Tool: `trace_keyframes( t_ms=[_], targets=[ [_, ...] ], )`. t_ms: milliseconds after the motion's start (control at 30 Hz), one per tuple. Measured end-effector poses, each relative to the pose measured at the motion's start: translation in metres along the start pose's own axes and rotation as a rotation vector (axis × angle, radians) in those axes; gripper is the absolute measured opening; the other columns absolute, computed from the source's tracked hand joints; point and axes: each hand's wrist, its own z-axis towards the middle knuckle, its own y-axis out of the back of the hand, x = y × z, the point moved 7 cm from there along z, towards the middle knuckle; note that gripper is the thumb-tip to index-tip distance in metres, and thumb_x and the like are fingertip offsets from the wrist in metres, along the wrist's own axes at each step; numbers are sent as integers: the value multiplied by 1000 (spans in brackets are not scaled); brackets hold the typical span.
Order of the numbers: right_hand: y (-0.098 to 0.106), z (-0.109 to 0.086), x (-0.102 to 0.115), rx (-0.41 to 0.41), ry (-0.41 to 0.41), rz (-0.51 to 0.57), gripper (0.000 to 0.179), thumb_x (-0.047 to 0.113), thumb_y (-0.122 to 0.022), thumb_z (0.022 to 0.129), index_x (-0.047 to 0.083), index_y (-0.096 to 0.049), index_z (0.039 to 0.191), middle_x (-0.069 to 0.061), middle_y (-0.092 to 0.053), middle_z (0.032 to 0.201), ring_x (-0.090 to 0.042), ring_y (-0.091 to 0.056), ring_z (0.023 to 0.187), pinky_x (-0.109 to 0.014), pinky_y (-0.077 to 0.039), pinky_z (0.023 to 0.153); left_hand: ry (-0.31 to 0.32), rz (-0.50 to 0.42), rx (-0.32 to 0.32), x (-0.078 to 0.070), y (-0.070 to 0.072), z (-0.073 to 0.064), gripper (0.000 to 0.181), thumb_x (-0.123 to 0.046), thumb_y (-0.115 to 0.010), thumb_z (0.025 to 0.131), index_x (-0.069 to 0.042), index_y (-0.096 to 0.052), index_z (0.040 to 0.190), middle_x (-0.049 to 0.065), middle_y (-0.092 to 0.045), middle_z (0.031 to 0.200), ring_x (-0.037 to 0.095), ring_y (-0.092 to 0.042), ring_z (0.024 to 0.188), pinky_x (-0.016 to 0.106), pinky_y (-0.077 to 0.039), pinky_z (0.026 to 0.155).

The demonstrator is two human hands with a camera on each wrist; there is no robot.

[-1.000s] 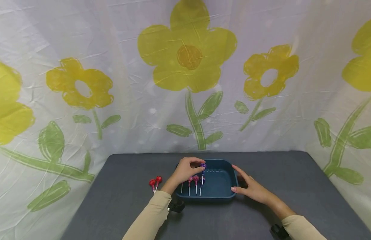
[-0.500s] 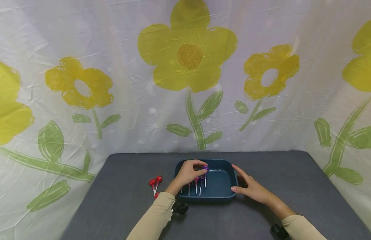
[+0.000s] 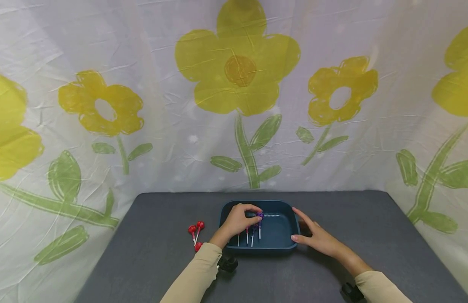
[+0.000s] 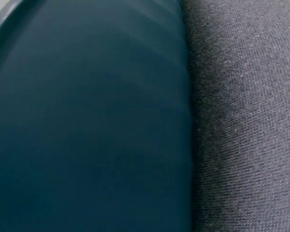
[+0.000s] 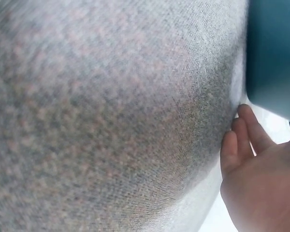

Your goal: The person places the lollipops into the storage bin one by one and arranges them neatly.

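My left hand (image 3: 237, 221) reaches over the left part of a dark blue tray (image 3: 281, 233), pinching a purple-wrapped lollipop (image 3: 259, 215) by its head. The white stick of that lollipop points toward me, inside the tray. Left of it several other lollipops lie in a row, a dark purple one (image 3: 253, 229) among them; the hand covers most of their heads. At the tray's right end my right hand (image 3: 320, 240) holds thumb and forefinger straight against the rim. In the right wrist view, its other fingers (image 5: 249, 123) extend beside the tray wall (image 5: 273, 58).
Red lollipops (image 3: 192, 229) lie on the grey table (image 3: 158, 261) left of the tray, close to the left forearm. Behind the table hangs a white curtain (image 3: 173, 168) printed with yellow flowers. The left wrist view holds only the tray's outer wall (image 4: 96, 121) and table cloth.
My left hand has moved slightly right and down with the purple lollipop, lowering it beside the others in the tray. A third red lollipop has come into sight. The right hand stays put.
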Motion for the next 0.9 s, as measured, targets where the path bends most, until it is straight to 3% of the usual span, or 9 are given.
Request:
trace_keyframes(
  t_ms=[133,267,467,633,833,900],
  targets=[
    [-1,0,0,4,4,3,85,39,-65,95,33,-10,159,-25,-37,154,-46,-39,140,-66,-40,102,-21,18,9,0,-2,0,23,-26,-74,89,-16,-76,109,6,-76,109,2,-50,46,22,-48,49],
    [-2,0,1,4,12,7,85,38,-65,95,32,-10,159,-25,-38,153,-46,-39,139,-66,-41,102,-31,51,22,-1,-4,0,23,-25,-74,89,-15,-76,109,6,-75,108,6,-51,43,23,-48,46],
    [-1,1,-1,-8,-9,-1,85,39,-65,94,34,-11,159,-24,-40,152,-45,-40,139,-64,-42,102,-4,95,60,-2,-6,-2,24,-28,-73,90,-18,-75,112,2,-75,109,6,-54,66,19,-47,60],
    [0,0,-1,-19,-28,-16,84,39,-65,95,34,-11,159,-23,-40,152,-44,-40,139,-64,-42,102,-26,125,75,-4,-8,-1,24,-28,-73,90,-17,-76,111,2,-76,109,8,-60,66,22,-51,66],
    [0,1,0,-15,-19,-12,84,39,-65,95,34,-11,159,-23,-41,151,-44,-41,138,-63,-43,101,-40,179,76,-3,-10,0,23,-30,-74,89,-19,-77,110,-3,-77,107,11,-67,102,32,-53,94],
    [0,1,0,-13,-15,-13,85,38,-65,95,33,-11,159,-24,-41,151,-44,-41,138,-63,-43,101,-34,185,83,-1,-11,0,23,-29,-74,89,-20,-76,110,-4,-77,107,12,-68,105,34,-52,96]
  ],
)
